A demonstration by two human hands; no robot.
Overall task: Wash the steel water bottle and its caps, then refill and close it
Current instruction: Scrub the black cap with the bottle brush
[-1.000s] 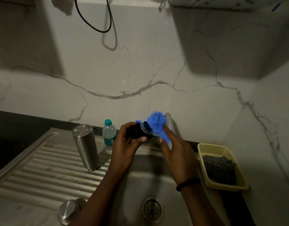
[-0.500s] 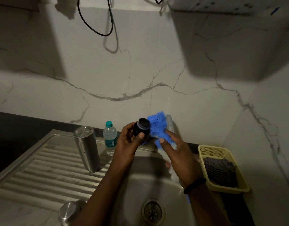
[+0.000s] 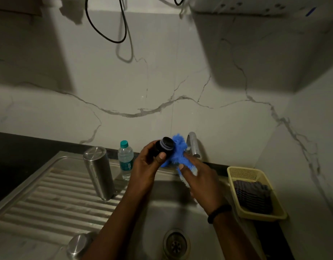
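Steel water bottle [image 3: 99, 172] stands upside down on the ribbed drainboard [image 3: 49, 199], well off to the left of the hands. Over the sink basin [image 3: 162, 218], the left hand [image 3: 148, 164] grips a black inner cap [image 3: 164, 148], thumb pressed on its side. The right hand [image 3: 199, 182] is closed around a blue scrubber [image 3: 178, 152], whose fluffy head touches the cap. Behind them, the tap [image 3: 193, 145]; a plastic bottle [image 3: 126, 159] left of the hands; a steel outer cap [image 3: 80, 244] near the left forearm; a yellow basket [image 3: 255, 192] to the right.
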